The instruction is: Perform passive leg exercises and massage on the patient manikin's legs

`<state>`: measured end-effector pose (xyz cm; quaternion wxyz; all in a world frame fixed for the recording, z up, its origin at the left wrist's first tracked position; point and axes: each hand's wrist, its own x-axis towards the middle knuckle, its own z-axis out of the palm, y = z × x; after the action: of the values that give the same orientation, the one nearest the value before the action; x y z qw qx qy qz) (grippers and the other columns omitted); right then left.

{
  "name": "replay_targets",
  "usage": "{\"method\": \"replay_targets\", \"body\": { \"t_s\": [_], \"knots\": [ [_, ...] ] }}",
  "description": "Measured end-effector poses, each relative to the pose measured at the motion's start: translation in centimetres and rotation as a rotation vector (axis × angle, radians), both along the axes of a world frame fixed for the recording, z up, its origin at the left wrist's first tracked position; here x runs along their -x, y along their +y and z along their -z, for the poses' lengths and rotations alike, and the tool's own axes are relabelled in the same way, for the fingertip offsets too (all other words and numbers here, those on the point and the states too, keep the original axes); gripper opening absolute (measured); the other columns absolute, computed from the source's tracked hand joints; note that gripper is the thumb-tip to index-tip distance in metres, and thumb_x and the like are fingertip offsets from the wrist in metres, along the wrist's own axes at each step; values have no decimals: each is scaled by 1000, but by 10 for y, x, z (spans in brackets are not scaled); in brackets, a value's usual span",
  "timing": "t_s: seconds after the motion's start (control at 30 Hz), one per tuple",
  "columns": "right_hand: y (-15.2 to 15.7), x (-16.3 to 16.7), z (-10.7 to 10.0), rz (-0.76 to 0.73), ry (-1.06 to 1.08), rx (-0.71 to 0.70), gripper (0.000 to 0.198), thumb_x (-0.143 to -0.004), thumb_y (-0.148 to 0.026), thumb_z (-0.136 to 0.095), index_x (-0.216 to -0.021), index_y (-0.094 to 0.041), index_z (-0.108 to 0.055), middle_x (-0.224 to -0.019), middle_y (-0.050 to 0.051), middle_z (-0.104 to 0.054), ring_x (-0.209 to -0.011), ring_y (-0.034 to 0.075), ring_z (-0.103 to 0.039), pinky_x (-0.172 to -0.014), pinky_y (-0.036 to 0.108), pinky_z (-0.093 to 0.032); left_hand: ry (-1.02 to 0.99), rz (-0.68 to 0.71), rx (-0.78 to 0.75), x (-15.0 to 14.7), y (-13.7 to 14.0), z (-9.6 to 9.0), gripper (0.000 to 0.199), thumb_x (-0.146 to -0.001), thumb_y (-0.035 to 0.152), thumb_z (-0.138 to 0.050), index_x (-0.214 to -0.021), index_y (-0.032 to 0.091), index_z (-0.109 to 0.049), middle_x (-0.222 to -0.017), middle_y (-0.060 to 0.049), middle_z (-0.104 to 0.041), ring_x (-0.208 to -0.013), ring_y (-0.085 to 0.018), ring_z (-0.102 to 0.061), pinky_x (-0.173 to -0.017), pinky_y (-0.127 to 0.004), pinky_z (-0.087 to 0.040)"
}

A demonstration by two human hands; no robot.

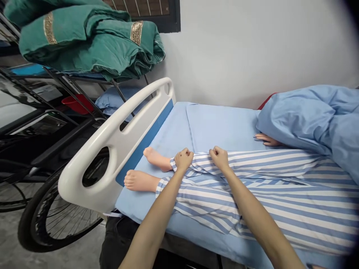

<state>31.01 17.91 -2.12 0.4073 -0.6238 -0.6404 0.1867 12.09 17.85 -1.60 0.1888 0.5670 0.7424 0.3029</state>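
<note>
Striped blue-and-white trousers cover the legs of a figure, seemingly a manikin, lying on the bed. My left hand is closed in a fist at the far trouser leg, near the ankle. Farther up the same leg, my right hand is also closed. Both fists appear to grip the cloth along its far edge, though my fingers hide the hold itself. Two bare feet, the far foot and the near foot, stick out of the cuffs and point toward the footboard.
A white footboard closes the bed's left end. The blue sheet lies under the legs. A bunched blue quilt covers the upper body, with a hand showing. Left stand a wheelchair wheel, a red basin and folded green covers.
</note>
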Motion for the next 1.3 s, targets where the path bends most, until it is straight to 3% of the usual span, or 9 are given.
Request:
{"method": "replay_targets", "body": {
  "t_s": [0.13, 0.3, 0.5, 0.77, 0.87, 1.0, 1.1, 1.17, 1.3],
  "knots": [
    [1, 5, 0, 9, -131, -20, 28, -78, -33, -45, -56, -21, -32, -49, -5, -32, -51, 11, -28, -58, 28, -20, -188, -41, -60, -20, 6, -15, 22, -77, 27, -52, -57, 21, -44, -56, 3, -46, -60, -13, -44, -61, -26, -30],
    [0, 8, 2, 18, -177, -51, 30, -81, -33, -44, -58, -21, -29, -49, -5, -33, -51, 11, -26, -58, 29, -19, -461, 94, -171, -55, 7, -23, 21, -76, 26, -52, -58, 20, -43, -54, 6, -42, -57, -10, -41, -61, -23, -33],
    [-1, 8, -1, 26, -66, -79, 31, -79, -32, -45, -56, -22, -27, -49, -7, -28, -50, 10, -25, -56, 27, -21, -308, 106, -103, -51, 5, -5, 22, -74, 27, -54, -55, 20, -45, -51, 6, -41, -56, -11, -39, -61, -25, -30],
    [-5, 4, -16, 101, 89, -280, 36, -80, -32, -49, -55, -23, -25, -49, -8, -25, -49, 8, -26, -55, 25, -26, -282, 100, -96, -37, 3, 0, 22, -76, 29, -53, -56, 21, -48, -51, 6, -43, -55, -11, -40, -60, -25, -29],
    [1, -1, -11, 119, 84, -182, 34, -79, -31, -48, -55, -22, -26, -50, -7, -26, -51, 9, -26, -56, 25, -25, -293, 118, -131, -36, 2, 4, 22, -75, 29, -53, -56, 21, -49, -50, 6, -43, -55, -11, -40, -60, -25, -30],
    [7, -3, -4, 99, -81, 5, 30, -77, -29, -49, -54, -21, -31, -48, -6, -31, -51, 10, -27, -57, 27, -20, -399, 164, -116, -29, 8, 1, 21, -74, 30, -55, -55, 20, -51, -50, 5, -45, -54, -11, -42, -60, -25, -32],
    [8, -2, -2, 146, -99, 16, 30, -77, -28, -49, -55, -21, -30, -48, -6, -30, -51, 10, -27, -57, 28, -19, -626, 130, -37, -26, 18, -10, 20, -71, 27, -54, -53, 19, -51, -47, 4, -45, -52, -11, -42, -56, -25, -32],
    [8, -1, -2, 170, -77, 11, 30, -77, -28, -49, -55, -21, -30, -48, -6, -29, -51, 10, -27, -57, 28, -19, -772, 70, -72, -30, 23, -17, 19, -71, 25, -53, -53, 19, -50, -47, 4, -44, -50, -10, -41, -55, -24, -32],
    [8, -1, -4, 161, -40, 10, 31, -78, -28, -49, -55, -21, -30, -49, -6, -31, -52, 10, -28, -57, 28, -20, -924, 72, -85, -60, 22, -31, 15, -70, 21, -54, -55, 18, -50, -46, 5, -43, -50, -9, -39, -55, -23, -33]
  ]
}}
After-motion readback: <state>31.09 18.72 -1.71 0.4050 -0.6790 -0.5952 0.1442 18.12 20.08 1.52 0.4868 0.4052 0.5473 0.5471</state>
